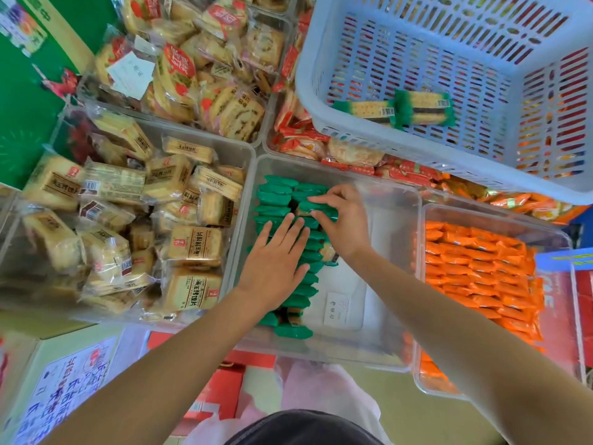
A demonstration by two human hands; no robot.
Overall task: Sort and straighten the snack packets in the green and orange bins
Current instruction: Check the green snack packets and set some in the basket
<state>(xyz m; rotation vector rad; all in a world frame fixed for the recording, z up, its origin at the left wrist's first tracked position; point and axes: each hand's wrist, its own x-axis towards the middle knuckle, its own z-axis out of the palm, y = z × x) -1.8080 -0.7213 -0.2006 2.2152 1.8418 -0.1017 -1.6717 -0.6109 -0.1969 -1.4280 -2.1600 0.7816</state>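
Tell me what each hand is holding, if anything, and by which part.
The right hand pinches one green snack packet across its width, thumb against fingers. The left hand holds nothing; it lies flat on the row of green packets.

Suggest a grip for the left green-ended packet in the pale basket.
Probably pinch the packet across its short width, near its free left end, coming down through the open top of the basket. It lies flat, and the second packet overlaps its right end.

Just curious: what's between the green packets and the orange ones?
The head view shows bare floor of the clear bin beside the green packets, a white card lying on it, then bin walls before the orange packets.
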